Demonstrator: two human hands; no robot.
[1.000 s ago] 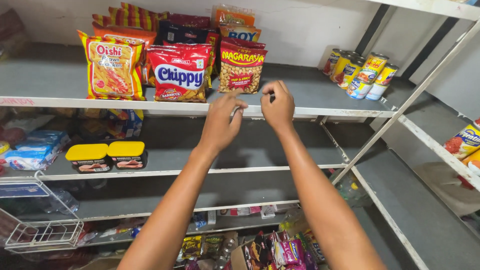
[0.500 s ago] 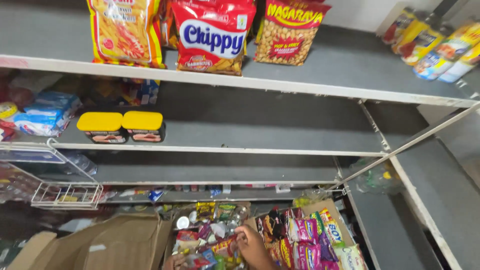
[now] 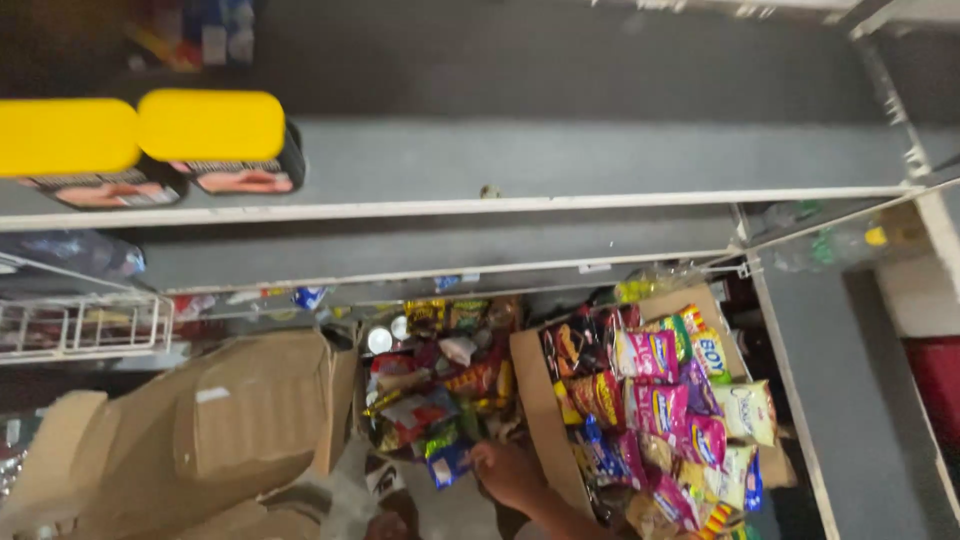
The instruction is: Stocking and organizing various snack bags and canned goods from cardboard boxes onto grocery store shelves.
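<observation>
My right hand (image 3: 508, 473) reaches down into an open cardboard box (image 3: 342, 392) on the floor, full of mixed small snack packets (image 3: 432, 392) and cans. Its fingers touch a blue packet (image 3: 448, 462) at the near edge of the pile; whether they grip it is not clear. A brownish shape at the bottom edge (image 3: 388, 515) may be my left hand, mostly cut off. Just right of my hand stands a second cardboard box (image 3: 533, 400) packed with pink, red and white snack bags (image 3: 660, 400).
Grey shelves with white edges (image 3: 450, 207) rise above the boxes. Two yellow-lidded tins (image 3: 212, 140) sit on the upper left shelf. A white wire basket (image 3: 80, 325) hangs at the left. Folded cardboard flaps (image 3: 230, 420) lie left of the box.
Both hands left the top shelf's snack bags and dropped to the floor boxes. The view tilted down from the shelves; my right hand now sits lower in the packet pile.
</observation>
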